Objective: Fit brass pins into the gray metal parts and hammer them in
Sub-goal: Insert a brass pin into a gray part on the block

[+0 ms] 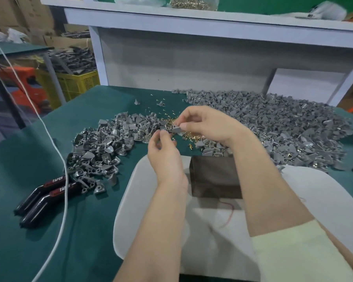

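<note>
My right hand (204, 125) pinches a small gray metal part (174, 129) between thumb and fingers, above a scatter of brass pins (192, 136). Just below it, my left hand (164, 153) has its fingertips curled together near the part; whether they hold a pin is too small to tell. A big heap of gray parts (273, 123) covers the right and back of the green table. A second, smaller heap of gray parts (102, 147) lies to the left. A dark metal block (214, 176) stands on a white board (151, 220) under my forearms.
Two black tools marked TAPER (41, 198) lie at the left near the small heap. A white cord (55, 147) crosses the table's left side. A white shelf (192, 23) with a bag of brass pins (192, 3) stands behind the table. A yellow crate (73, 84) sits at far left.
</note>
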The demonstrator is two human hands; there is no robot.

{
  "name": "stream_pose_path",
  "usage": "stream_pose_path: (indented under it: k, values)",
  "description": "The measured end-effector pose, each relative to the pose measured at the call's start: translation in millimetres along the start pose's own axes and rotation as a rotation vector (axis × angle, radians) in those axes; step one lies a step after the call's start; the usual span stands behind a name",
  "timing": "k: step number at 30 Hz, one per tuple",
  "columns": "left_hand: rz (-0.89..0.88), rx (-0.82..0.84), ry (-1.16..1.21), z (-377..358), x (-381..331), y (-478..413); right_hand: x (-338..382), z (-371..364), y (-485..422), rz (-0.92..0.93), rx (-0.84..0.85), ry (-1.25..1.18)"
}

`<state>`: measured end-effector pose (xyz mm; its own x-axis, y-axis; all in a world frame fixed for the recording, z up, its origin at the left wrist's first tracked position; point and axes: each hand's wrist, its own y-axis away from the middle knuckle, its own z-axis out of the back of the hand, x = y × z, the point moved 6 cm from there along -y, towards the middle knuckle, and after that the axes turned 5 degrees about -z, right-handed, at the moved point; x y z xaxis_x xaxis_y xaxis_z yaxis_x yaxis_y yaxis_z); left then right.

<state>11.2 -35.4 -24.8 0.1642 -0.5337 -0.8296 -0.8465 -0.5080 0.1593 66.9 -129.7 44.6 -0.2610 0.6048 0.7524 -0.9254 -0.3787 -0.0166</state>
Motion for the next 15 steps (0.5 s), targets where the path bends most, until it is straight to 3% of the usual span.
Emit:
stream_pose_path:
  k: [6, 15]
  values:
    - [-0.005, 0.084, 0.05, -4.2, 1.1, 1.2, -10.0, -0.3, 14.0, -0.042, 0.08, -0.177]
    - [0.038, 0.057, 0.081, -2.5, 4.9, -1.4, -17.3, -11.7, 10.3, -0.088, 0.054, -0.334]
